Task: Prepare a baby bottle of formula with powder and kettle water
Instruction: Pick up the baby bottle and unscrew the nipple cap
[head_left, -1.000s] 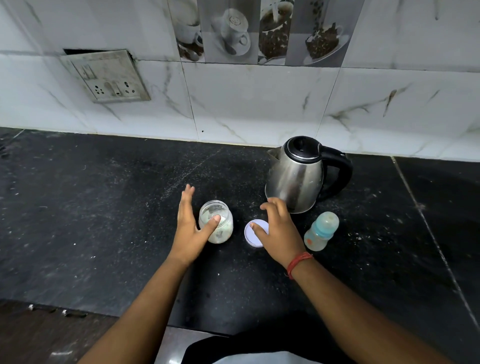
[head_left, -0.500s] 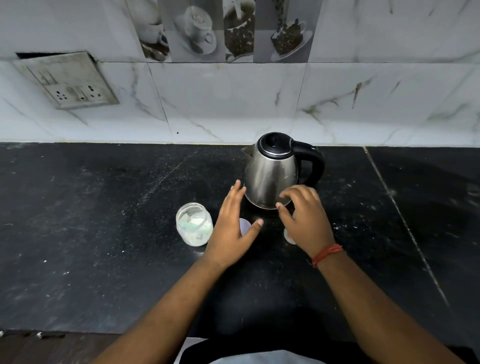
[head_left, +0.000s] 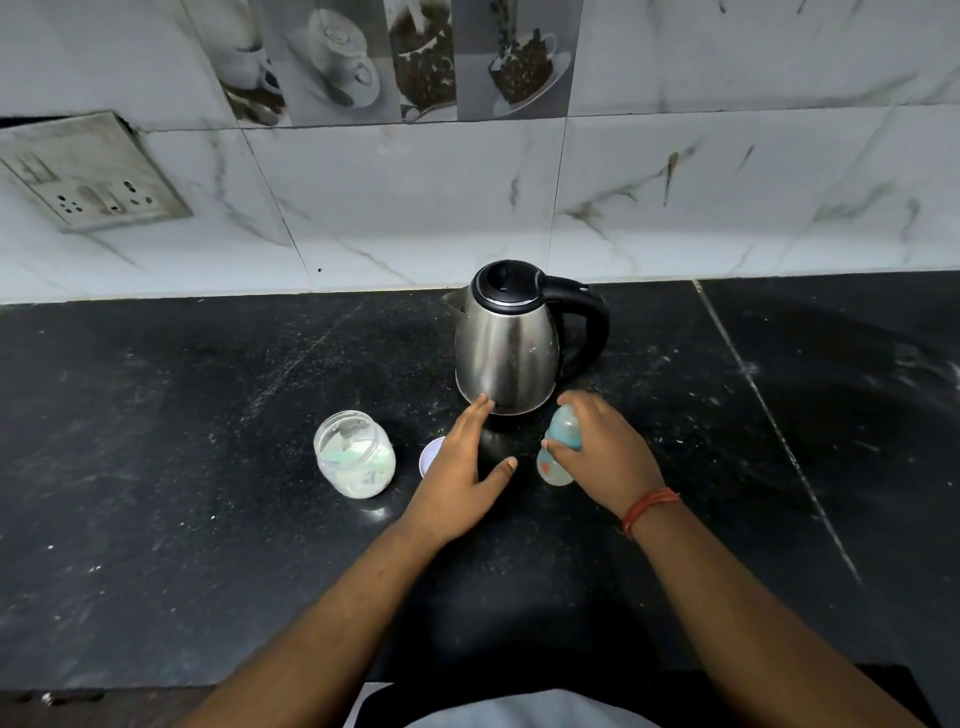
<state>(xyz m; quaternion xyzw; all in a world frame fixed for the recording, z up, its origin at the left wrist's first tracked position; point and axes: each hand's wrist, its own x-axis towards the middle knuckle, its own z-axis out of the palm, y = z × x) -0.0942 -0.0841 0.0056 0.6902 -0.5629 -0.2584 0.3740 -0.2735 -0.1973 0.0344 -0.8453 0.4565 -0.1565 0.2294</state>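
Note:
A small baby bottle (head_left: 562, 441) with a pale blue cap stands on the black counter in front of the steel kettle (head_left: 506, 345), and my right hand (head_left: 605, 452) is wrapped around it. My left hand (head_left: 465, 473) hovers open just left of the bottle, fingers spread, its fingertips near the kettle's base. An open clear jar (head_left: 355, 453) holding white powder and a pale green scoop stands to the left. Its white lid (head_left: 430, 453) lies flat between the jar and my left hand, partly hidden by the hand.
The black stone counter (head_left: 156, 441) runs wide on both sides, with a seam on the right. A tiled wall stands behind, with a socket panel (head_left: 96, 174) at upper left. The counter's front edge is below my forearms.
My left hand left the jar and moved right toward the bottle. My right hand moved from the lid to the bottle and closed around it. The view shifted right.

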